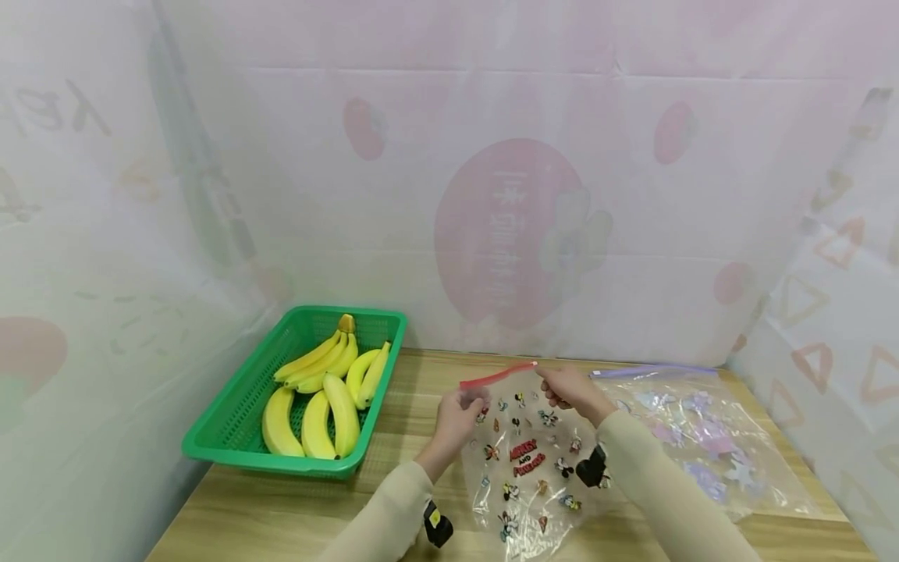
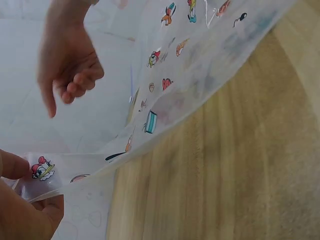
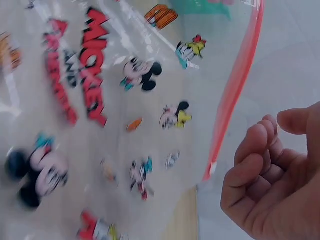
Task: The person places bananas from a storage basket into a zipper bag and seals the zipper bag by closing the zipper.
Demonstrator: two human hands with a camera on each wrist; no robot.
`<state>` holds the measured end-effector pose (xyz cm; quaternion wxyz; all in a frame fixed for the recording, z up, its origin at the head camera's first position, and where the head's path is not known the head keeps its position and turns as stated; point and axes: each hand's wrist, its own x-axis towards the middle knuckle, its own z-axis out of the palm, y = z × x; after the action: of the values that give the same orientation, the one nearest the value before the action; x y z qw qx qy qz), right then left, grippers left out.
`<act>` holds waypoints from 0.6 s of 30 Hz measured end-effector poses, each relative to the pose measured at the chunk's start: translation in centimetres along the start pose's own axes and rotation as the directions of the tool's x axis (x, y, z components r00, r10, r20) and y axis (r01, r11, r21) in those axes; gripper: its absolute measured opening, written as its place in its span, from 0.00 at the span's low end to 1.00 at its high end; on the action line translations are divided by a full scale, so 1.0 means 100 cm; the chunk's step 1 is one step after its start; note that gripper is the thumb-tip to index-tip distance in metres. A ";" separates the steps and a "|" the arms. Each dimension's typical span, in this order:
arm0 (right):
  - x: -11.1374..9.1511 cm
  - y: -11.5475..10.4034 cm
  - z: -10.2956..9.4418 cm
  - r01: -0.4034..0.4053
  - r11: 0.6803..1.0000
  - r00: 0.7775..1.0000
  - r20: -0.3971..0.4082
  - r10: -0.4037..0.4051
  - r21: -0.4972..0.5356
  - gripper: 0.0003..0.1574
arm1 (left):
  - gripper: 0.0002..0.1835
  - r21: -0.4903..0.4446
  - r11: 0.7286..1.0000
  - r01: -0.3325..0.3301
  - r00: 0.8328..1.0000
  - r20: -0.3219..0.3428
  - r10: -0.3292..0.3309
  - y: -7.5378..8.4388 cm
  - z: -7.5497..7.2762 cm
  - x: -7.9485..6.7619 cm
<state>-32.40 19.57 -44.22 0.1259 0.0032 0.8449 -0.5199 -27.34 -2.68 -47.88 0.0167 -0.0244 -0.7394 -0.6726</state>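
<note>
Clear plastic printed with small cartoon figures and red "Mickey and Friends" lettering forms a zip bag (image 1: 523,468) with a red closure strip (image 1: 499,377), which lies in front of the person, over a light wood-grain table (image 1: 400,425). Its strip end points away from the person; whether its lower end touches the wood cannot be told. The person's left hand (image 1: 456,421) pinches the bag near the left end of the strip, thumb and fingers closed narrowly on the film at a printed duck with a red bow. The right hand (image 1: 572,390) is just beside the other end of the strip, near its small white tip (image 3: 213,167); the right wrist view shows its fingers loosely curled, a gap between thumb and forefinger, gripping nothing. Both arms wear cream sleeves (image 1: 674,492). To the right, partly behind the right forearm, a second clear plastic bag (image 1: 709,429) with pastel purple and pink shapes and a purple closure strip (image 1: 653,371) lies flat on the table. To the left, well apart from both bags, a green perforated plastic basket (image 1: 267,462) holds a joined bunch of yellow bananas (image 1: 323,363) at its back and more yellow bananas (image 1: 342,414) in front and at the right.
</note>
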 end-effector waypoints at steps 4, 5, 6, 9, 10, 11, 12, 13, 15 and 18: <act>0.007 -0.006 0.008 -0.094 0.994 0.994 0.059 0.091 0.051 0.33 | 0.08 -0.005 1.000 -0.024 0.999 0.038 0.024 0.001 0.004 -0.008; 0.009 -0.007 0.009 -0.121 0.991 0.991 0.069 0.118 0.056 0.33 | 0.08 -0.005 1.000 -0.031 0.999 0.045 0.031 0.001 0.004 -0.010; 0.010 -0.007 0.010 -0.145 0.988 0.987 0.073 0.141 0.059 0.33 | 0.08 -0.009 0.999 -0.040 0.998 0.051 0.041 0.002 0.005 -0.011; 0.013 -0.007 0.011 -0.195 0.979 0.978 0.084 0.190 0.065 0.33 | 0.08 -0.005 0.998 -0.062 0.996 0.059 0.062 0.004 0.006 -0.014; 0.014 -0.006 0.011 -0.202 0.977 0.977 0.088 0.196 0.063 0.33 | 0.08 -0.002 0.997 -0.071 0.996 0.059 0.071 0.004 0.006 -0.015; 0.015 -0.006 0.012 -0.211 0.975 0.975 0.091 0.204 0.071 0.33 | 0.08 -0.003 0.997 -0.081 0.995 0.058 0.081 0.004 0.006 -0.015; 0.015 -0.007 0.012 -0.214 0.974 0.974 0.093 0.207 0.073 0.33 | 0.08 0.001 0.996 -0.094 0.994 0.055 0.093 0.004 0.006 -0.015; 0.016 -0.007 0.013 -0.214 0.974 0.973 0.099 0.206 0.074 0.33 | 0.09 0.004 0.995 -0.102 0.993 0.055 0.102 0.004 0.006 -0.015; 0.018 -0.008 0.015 -0.213 0.974 0.973 0.108 0.205 0.077 0.33 | 0.09 0.012 0.993 -0.114 0.992 0.057 0.113 0.003 0.006 -0.013; 0.020 -0.010 0.016 -0.185 0.980 0.977 0.121 0.175 0.078 0.30 | 0.09 0.018 0.991 -0.129 0.990 0.060 0.128 0.003 0.007 -0.010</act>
<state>-34.18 17.41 -44.49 0.2199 0.0558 0.8087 -0.5427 -26.31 -1.99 -47.68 0.0387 -0.0915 -0.7437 -0.6611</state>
